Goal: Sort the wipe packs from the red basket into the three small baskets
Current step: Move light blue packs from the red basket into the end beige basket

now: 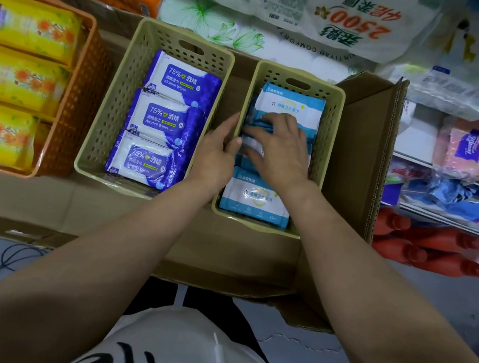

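Risk, crowding: the right beige basket (330, 126) is seen packed along its length with light-blue packs; a pack pressed in under the right hand (277, 149) could be buckled or left riding up on its neighbours, judged from the tight fit.
Risk, basket shift: the left rim of that basket is touched by the left hand (216, 149); if that hold were eased while the pack is pushed, the basket could be slid on the cardboard tray (131, 220).
Risk, mix-up: judged low; each basket is seen filled with one kind only.
Fingers, right: spread and bent downward over a light-blue wipe pack (253, 146), which is pressed and partly gripped; most of it is hidden under the palm.
Fingers, left: loosely extended, laid against the basket rim, the thumb tip touching the pack's near-left corner; nothing is enclosed.
Pack, place: directly beneath the right fingers, between a pack beyond the fingertips (294, 103) and one below the wrist (256, 196).
Dark-blue packs (163, 119): in the middle beige basket (109, 104), just left of the left fingers.
Yellow packs (13, 76): in the orange basket (75, 99), well apart to the left.
Red basket: not in view.
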